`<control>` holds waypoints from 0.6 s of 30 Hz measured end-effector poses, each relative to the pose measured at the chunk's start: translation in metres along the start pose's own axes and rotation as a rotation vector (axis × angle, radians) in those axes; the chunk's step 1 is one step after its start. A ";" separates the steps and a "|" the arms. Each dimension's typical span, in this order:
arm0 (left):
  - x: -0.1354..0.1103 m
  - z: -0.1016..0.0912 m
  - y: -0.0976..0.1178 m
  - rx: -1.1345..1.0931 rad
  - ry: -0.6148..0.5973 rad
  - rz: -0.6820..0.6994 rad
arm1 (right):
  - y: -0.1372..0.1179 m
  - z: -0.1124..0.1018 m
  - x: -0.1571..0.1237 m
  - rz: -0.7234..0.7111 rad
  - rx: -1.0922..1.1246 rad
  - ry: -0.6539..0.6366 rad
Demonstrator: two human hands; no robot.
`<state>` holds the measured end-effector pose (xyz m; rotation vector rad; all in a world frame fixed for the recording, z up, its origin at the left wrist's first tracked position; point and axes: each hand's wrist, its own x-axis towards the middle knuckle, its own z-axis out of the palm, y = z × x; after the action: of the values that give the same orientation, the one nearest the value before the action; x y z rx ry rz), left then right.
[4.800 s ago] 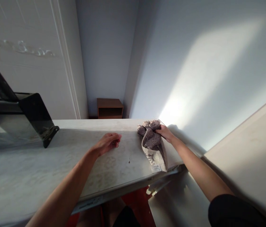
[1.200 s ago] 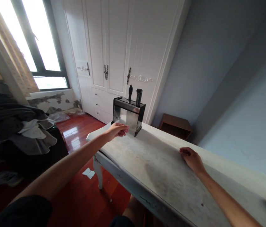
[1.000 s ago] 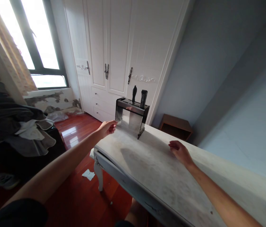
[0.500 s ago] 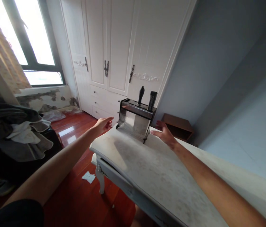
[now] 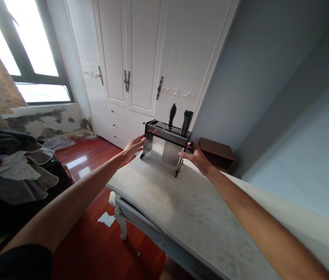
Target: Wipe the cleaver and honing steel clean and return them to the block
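A shiny metal knife rack (image 5: 164, 149) with a black top stands at the far end of a white dusty table (image 5: 199, 217). Two black handles (image 5: 178, 116) stick up from its slots. My left hand (image 5: 133, 146) presses against the rack's left end, fingers stretched along it. My right hand (image 5: 195, 155) clasps the rack's right end. The rack sits between both hands, resting on the table.
A white wardrobe (image 5: 141, 62) with dark handles stands behind the table. A small brown cabinet (image 5: 217, 153) sits on the floor by the wall. Clothes (image 5: 15, 171) are piled at the left. A paper scrap (image 5: 106, 219) lies on the red wooden floor.
I turned away from the grey cloth at the table's other end. Both hands reached toward the knife rack and now hold its two ends.
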<state>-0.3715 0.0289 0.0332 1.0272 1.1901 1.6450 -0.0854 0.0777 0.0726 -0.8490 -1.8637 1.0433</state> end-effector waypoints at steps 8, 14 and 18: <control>0.006 0.002 0.001 0.116 -0.012 0.033 | 0.010 -0.002 0.014 0.005 -0.047 0.044; 0.013 0.002 -0.001 0.188 0.025 0.076 | 0.014 -0.002 0.020 -0.016 -0.005 0.088; 0.010 0.007 0.000 0.207 0.045 0.092 | 0.011 -0.006 0.018 0.010 0.052 0.096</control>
<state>-0.3680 0.0407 0.0365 1.1945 1.3838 1.6474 -0.0864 0.0991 0.0710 -0.8640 -1.7465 1.0354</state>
